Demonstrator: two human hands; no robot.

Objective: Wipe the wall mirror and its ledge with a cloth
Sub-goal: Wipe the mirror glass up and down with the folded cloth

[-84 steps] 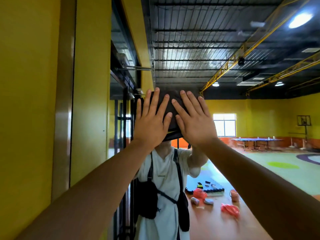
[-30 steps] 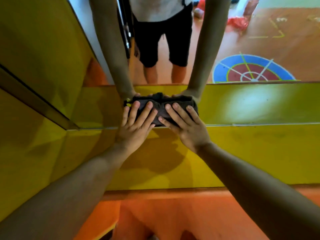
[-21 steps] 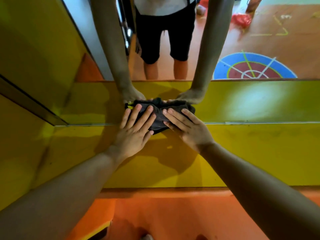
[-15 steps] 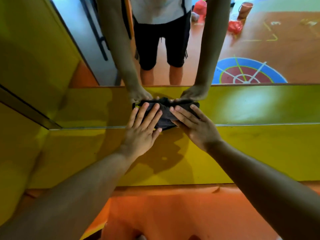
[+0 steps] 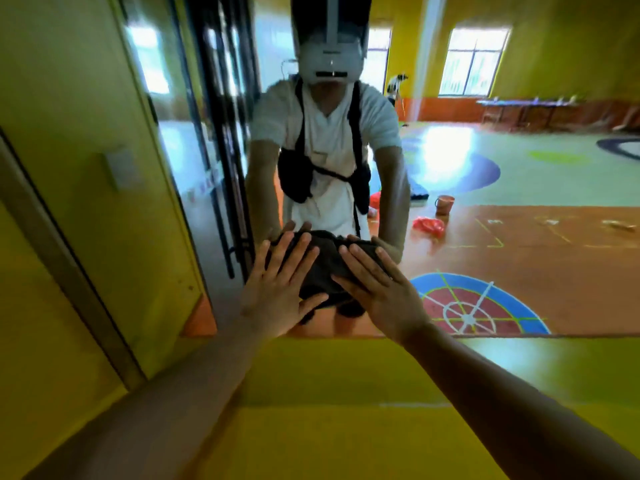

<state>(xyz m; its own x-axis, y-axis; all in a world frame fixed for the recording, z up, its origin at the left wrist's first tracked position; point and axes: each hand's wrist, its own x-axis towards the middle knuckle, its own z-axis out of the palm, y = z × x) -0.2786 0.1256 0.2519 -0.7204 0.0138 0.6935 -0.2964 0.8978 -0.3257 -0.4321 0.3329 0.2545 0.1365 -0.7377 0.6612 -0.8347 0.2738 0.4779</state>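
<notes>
Left hand: your left hand [image 5: 277,292] lies flat with its fingers spread and straight. It presses the left half of the cloth and grips nothing.
Right hand: your right hand [image 5: 381,292] is also flat and splayed, pressing the right half. Its thumb points in toward the left hand's thumb.
Cloth: the dark cloth [image 5: 323,261] is bunched under both palms against the mirror, above the ledge and not touching it.
Mirror: the mirror [image 5: 536,244] fills most of the view. It reflects you, the orange floor and the windows, all slightly blurred.
Lower edge: a thin pale line marks where the glass meets the yellow ledge [image 5: 346,445]. The yellow band just above that line is the ledge's reflection.
Left edge: a dull metal strip [image 5: 69,268] slants down to the ledge line.
Room to move: the glass runs wide to your right, out to the picture's edge. Less of it lies between the cloth and the strip on your left.
Bucket: an orange bucket [image 5: 445,204] stands upright on the reflected floor. You cannot see what is in it.
Bag: a crumpled red bag [image 5: 429,226] lies near the bucket. Its contents are hidden.
Pouches: black pouches [image 5: 296,174] hang on straps at your chest in the reflection, and you cannot tell whether they are shut.
</notes>
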